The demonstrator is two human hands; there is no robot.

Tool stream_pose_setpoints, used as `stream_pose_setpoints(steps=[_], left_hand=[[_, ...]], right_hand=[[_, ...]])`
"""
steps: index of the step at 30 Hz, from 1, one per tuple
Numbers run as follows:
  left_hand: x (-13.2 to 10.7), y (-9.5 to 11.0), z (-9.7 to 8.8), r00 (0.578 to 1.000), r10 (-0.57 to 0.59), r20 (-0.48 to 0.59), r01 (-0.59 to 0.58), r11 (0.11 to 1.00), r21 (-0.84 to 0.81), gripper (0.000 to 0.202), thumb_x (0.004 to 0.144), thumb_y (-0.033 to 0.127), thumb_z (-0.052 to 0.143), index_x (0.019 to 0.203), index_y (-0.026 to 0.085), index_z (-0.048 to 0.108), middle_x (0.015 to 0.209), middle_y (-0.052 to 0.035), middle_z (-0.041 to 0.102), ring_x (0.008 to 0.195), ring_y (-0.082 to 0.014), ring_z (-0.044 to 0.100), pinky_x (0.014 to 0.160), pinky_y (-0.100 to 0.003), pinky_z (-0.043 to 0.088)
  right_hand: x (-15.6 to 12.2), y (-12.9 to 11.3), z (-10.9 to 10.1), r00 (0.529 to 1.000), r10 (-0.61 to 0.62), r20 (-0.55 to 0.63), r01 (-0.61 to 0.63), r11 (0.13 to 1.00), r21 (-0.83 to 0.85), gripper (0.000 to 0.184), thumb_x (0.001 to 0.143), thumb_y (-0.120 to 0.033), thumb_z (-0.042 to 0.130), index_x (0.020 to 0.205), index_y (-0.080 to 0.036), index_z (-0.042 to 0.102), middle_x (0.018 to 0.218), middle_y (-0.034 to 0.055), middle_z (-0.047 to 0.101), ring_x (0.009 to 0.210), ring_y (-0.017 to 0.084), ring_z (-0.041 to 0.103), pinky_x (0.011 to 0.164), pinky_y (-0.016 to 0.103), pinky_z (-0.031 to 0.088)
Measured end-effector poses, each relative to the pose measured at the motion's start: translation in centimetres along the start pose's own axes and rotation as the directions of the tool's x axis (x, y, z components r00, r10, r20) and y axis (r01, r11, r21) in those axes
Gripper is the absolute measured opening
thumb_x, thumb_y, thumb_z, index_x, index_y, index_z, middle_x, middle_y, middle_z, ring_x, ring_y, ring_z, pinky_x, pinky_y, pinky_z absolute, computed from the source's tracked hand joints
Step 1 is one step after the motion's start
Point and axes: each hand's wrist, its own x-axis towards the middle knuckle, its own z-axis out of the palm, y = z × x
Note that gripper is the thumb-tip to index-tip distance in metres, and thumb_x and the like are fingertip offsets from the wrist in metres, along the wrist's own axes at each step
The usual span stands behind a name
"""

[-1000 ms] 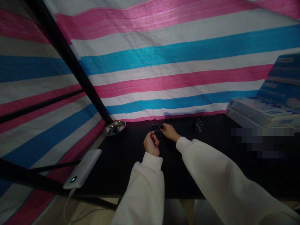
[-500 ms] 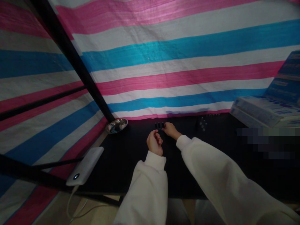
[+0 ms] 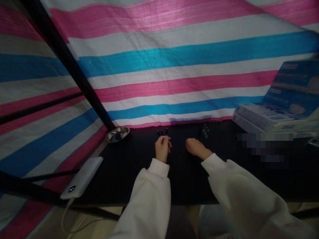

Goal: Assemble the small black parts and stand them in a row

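Note:
Three small dark upright pieces (image 3: 161, 132) stand in a short row on the black table (image 3: 139, 179); their kind is too small to tell. Just in front of them is my left hand (image 3: 162, 149), its fingers curled together and overlapping their lower ends in view. Anything in its fingertips is hidden. To the right, apart from the row, my right hand (image 3: 198, 148) is low over the table with its fingers folded inward. Whatever it may hold cannot be seen. Beyond it stands a cluster of small grey pieces (image 3: 205, 131).
A shiny metal bowl (image 3: 117, 134) sits at the back left corner. A white power bank (image 3: 82, 179) with a cable lies on the left edge. Blue-and-white boxes (image 3: 269, 119) are stacked at the right. Tiny light pieces (image 3: 215, 121) line the back edge. Striped sheeting (image 3: 169, 83) hangs behind.
My right hand has left the dark pieces and come right and towards me, its fingers now folded. My left hand has shifted slightly closer to the row. The view has turned a little to the right.

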Motion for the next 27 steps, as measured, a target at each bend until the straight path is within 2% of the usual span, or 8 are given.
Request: stream_pose_setpoints(steps=[3,7,9,11,14,19,22,27], left_hand=[[-0.1,-0.3,1.6,0.966,0.056,0.251,-0.132,0.946,0.297,0.026,0.075,0.036,0.043,0.085,0.015,0.054,0.054,0.0028,0.053,0.035,-0.0047,0.040,0.037,-0.017,0.031],[-0.3,-0.3,4.5,0.866,0.168,0.471,-0.440,0.704,0.558,0.032,0.077,0.032,0.045,0.106,0.022,0.050,0.076,-0.0004,0.062,0.061,-0.0102,0.055,0.059,-0.023,0.042],[-0.3,-0.2,6.0,0.835,0.135,0.533,-0.499,0.593,0.631,0.034,0.078,0.031,0.043,0.111,0.024,0.047,0.082,-0.0014,0.063,0.072,-0.0130,0.057,0.066,-0.024,0.042],[0.1,-0.1,7.1,0.853,0.079,0.516,-0.485,0.486,0.727,0.034,0.080,0.031,0.041,0.112,0.023,0.045,0.088,-0.0042,0.062,0.079,-0.0156,0.058,0.070,-0.027,0.043],[1.5,-0.2,7.8,0.922,0.054,0.384,-0.381,0.307,0.872,0.034,0.082,0.028,0.036,0.113,0.018,0.043,0.093,-0.0106,0.060,0.085,-0.0212,0.058,0.072,-0.032,0.043],[5.3,-0.4,6.7,0.973,0.066,0.222,-0.228,0.092,0.969,0.042,0.079,0.011,0.033,0.120,0.004,0.036,0.092,-0.0199,0.059,0.088,-0.0260,0.058,0.071,-0.037,0.045],[7.2,-0.8,5.9,0.981,0.000,0.194,-0.194,0.029,0.981,0.042,0.077,0.006,0.034,0.118,0.000,0.040,0.094,-0.0230,0.058,0.090,-0.0258,0.057,0.072,-0.035,0.045],[8.7,-1.4,5.4,0.977,-0.091,0.195,-0.193,0.034,0.981,0.028,0.075,0.005,0.038,0.092,0.004,0.060,0.092,-0.0211,0.060,0.091,-0.0257,0.057,0.073,-0.036,0.046]], right_hand=[[-0.9,3.0,-0.9,0.994,0.100,0.039,-0.102,0.994,0.035,0.019,0.074,-0.016,0.048,0.089,-0.012,0.060,0.093,0.0155,0.062,0.084,0.022,0.060,0.067,0.027,0.043],[-1.2,6.3,-1.7,0.966,0.257,0.004,-0.257,0.966,0.019,0.024,0.073,-0.018,0.049,0.094,-0.011,0.059,0.096,0.0172,0.061,0.088,0.025,0.059,0.068,0.029,0.043],[-1.2,7.4,-1.9,0.950,0.311,0.006,-0.311,0.950,0.032,0.025,0.073,-0.018,0.049,0.096,-0.011,0.059,0.096,0.0171,0.061,0.089,0.025,0.059,0.068,0.030,0.043],[-1.2,8.2,-2.0,0.941,0.338,0.023,-0.339,0.939,0.065,0.025,0.073,-0.020,0.049,0.096,-0.013,0.059,0.096,0.0159,0.061,0.089,0.024,0.059,0.068,0.029,0.043],[-1.2,8.8,-2.0,0.926,0.377,0.021,-0.378,0.922,0.086,0.026,0.073,-0.025,0.051,0.095,-0.014,0.059,0.098,0.0147,0.061,0.091,0.024,0.058,0.070,0.030,0.044],[-1.3,8.8,-1.8,0.915,0.404,-0.004,-0.402,0.912,0.082,0.029,0.074,-0.029,0.049,0.096,-0.013,0.059,0.098,0.0164,0.060,0.093,0.027,0.057,0.072,0.032,0.044],[-1.4,8.6,-1.8,0.916,0.401,-0.011,-0.399,0.913,0.084,0.028,0.075,-0.028,0.048,0.096,-0.013,0.059,0.099,0.0158,0.060,0.093,0.027,0.057,0.072,0.033,0.044],[-1.6,8.4,-1.9,0.917,0.398,-0.009,-0.396,0.914,0.086,0.030,0.076,-0.030,0.047,0.098,-0.013,0.058,0.100,0.0163,0.059,0.094,0.027,0.056,0.072,0.034,0.044]])
